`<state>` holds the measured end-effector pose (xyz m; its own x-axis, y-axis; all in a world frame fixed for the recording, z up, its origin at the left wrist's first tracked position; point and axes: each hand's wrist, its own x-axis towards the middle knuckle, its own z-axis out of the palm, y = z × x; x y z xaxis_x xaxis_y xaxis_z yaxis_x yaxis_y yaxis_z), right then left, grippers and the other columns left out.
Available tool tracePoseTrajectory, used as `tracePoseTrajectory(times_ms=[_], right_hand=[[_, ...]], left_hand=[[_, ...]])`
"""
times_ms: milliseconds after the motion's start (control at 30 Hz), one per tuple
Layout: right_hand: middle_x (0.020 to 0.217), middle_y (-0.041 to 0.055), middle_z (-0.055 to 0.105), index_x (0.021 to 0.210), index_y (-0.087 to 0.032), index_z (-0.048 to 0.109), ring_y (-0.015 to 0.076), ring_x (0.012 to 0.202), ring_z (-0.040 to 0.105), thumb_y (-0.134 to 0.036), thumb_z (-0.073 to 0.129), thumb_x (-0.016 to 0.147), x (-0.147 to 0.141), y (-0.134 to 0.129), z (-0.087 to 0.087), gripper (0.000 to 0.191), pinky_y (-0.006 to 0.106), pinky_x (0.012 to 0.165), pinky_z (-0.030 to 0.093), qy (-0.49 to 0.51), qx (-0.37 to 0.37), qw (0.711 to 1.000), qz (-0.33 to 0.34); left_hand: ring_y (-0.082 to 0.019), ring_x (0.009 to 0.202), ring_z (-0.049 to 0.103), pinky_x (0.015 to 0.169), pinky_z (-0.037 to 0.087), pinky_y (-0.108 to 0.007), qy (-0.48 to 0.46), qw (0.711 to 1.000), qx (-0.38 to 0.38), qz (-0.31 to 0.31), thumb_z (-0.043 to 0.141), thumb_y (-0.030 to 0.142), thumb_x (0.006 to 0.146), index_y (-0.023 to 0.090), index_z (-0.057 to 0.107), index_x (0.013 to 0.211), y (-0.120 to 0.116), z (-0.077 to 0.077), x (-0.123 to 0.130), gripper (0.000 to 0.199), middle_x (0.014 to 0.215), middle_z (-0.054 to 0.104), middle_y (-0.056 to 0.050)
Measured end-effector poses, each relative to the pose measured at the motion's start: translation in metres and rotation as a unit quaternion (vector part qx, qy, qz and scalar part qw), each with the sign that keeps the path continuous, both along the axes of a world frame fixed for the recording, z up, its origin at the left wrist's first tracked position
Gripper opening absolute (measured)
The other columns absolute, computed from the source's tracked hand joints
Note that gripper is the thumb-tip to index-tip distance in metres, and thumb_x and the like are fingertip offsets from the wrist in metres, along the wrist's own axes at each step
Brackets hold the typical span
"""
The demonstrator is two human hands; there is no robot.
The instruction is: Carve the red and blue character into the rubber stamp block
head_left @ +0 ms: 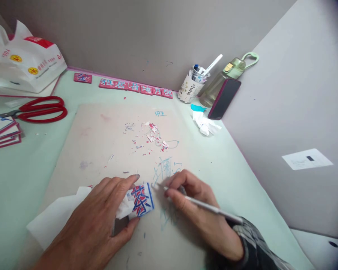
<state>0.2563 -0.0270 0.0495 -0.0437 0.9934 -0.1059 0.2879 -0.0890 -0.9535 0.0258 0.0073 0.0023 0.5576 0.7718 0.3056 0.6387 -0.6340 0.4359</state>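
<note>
Back in the corner a paper cup (189, 90) holds a few pens, one white one sticking out at a slant, and just beside it stands a greenish water bottle (218, 84) with a dark phone (224, 98) leaning against it. Nearer, the left hand (101, 217) has its fingers (126, 180) curled over a small block (142, 200) with a red character outlined in blue, thumb under its lower edge, pinning it with a bit of white tissue (56, 215) against a beige board (101, 142). The right hand (197, 210) has its fingers closed around a slim white tool (208, 207), gripped like a pen, its tip just beside the block's right edge. Red and white shavings (152, 137) lie scattered further up the board, among faint blue scribbles. The worktop (25, 165) is pale green; along its far edge sits a row of finished pink blocks (135, 87) with blue characters. Red scissors (42, 109) and a white plastic bag (22, 60) lie on the left. Plain grey walls close in the corner.
</note>
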Motion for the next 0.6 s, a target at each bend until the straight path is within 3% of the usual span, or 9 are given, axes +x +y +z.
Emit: tracePoseTrajectory(times_ms=[67, 267, 400, 600], right_hand=[[0.08, 0.0011, 0.064, 0.083, -0.021, 0.057, 0.0153, 0.074, 0.052, -0.031, 0.065, 0.093, 0.003, 0.003, 0.003, 0.017, 0.027, 0.065, 0.04, 0.041, -0.019, 0.999, -0.03], [0.072, -0.0019, 0.056, 0.075, -0.021, 0.051, 0.013, 0.066, 0.045, -0.021, 0.064, 0.086, 0.0, 0.001, 0.005, 0.017, 0.026, 0.06, 0.036, 0.03, -0.039, 0.996, 0.078], [0.075, -0.0018, 0.055, 0.076, -0.021, 0.05, 0.0131, 0.069, 0.046, -0.015, 0.061, 0.083, -0.003, -0.002, 0.003, 0.015, 0.026, 0.064, 0.037, -0.02, -0.013, 0.993, 0.112], [0.076, -0.0025, 0.053, 0.08, -0.021, 0.049, 0.0136, 0.072, 0.047, -0.01, 0.057, 0.084, -0.007, -0.001, 0.005, 0.014, 0.028, 0.071, 0.039, -0.106, 0.069, 0.981, 0.147]], left_hand=[[-0.028, 0.104, 0.071, 0.085, 0.061, -0.042, 0.011, 1.0, 0.01, 0.004, 0.051, 0.029, 0.091, 0.024, 0.04, 0.139, 0.001, 0.002, 0.001, 0.049, 0.116, 0.071, -0.008], [-0.031, 0.102, 0.073, 0.08, 0.063, -0.044, 0.013, 0.999, 0.033, 0.005, 0.05, 0.03, 0.09, 0.021, 0.039, 0.138, 0.001, 0.005, 0.002, 0.05, 0.114, 0.072, -0.011], [-0.03, 0.106, 0.071, 0.088, 0.061, -0.048, 0.002, 1.0, 0.001, 0.003, 0.05, 0.028, 0.091, 0.022, 0.041, 0.137, -0.002, 0.001, 0.002, 0.047, 0.118, 0.07, -0.01], [-0.029, 0.102, 0.071, 0.085, 0.06, -0.045, -0.016, 1.0, -0.001, -0.009, 0.05, 0.026, 0.092, 0.022, 0.045, 0.132, 0.0, 0.003, 0.003, 0.041, 0.114, 0.071, -0.009]])
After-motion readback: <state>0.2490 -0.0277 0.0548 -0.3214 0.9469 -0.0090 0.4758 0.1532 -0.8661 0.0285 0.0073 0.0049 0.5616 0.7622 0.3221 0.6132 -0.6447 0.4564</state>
